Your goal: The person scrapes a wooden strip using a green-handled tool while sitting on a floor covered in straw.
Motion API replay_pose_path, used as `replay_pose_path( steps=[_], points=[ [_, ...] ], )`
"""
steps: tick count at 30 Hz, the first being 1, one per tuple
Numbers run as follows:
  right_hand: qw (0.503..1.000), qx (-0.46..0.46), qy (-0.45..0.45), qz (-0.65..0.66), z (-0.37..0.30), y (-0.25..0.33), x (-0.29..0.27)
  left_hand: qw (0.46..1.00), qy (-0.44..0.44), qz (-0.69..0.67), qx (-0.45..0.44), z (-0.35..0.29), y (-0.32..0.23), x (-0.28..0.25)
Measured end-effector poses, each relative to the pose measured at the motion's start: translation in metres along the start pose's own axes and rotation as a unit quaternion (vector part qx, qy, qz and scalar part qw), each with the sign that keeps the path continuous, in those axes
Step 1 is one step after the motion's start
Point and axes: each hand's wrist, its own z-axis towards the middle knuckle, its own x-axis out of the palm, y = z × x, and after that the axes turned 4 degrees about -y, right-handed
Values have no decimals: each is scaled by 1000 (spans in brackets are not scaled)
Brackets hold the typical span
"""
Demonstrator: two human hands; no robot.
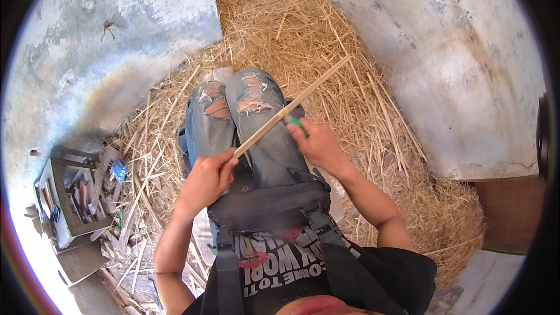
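Strip [300, 98]: matt, wood-like. Tool handle [304, 130]: plastic-looking. Jeans [271, 154]: matt, frayed denim. Wall [461, 64]: rough, patchy.

We recorded the stick [315, 86] as pale tan, the tool handle [301, 128] as green, the jeans [265, 158] as faded blue-grey, the shirt [396, 271] as black with white-and-red print, the straw [280, 29] as golden, and the walls [449, 52] as mottled grey-white.

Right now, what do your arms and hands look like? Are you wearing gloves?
No gloves! The left hand and right hand are bare. So are the left forearm and right forearm, with no watch or bracelet to be seen. The right sleeve is plain black and short, ending above the elbow.
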Motion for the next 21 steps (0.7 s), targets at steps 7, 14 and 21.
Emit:
replay_pose_path(
  steps=[7,14,21],
  points=[
    [987,35,-145,-57,50,-94,-29,999,5,49,-10,-14,-5,-17],
    [992,34,-113,52,21,-44,-39,999,-19,41,12,-7,-2,-3],
    [958,16,-66,278,37,0,-4,996,-19,81,27,7,-11,4]
  ],
)
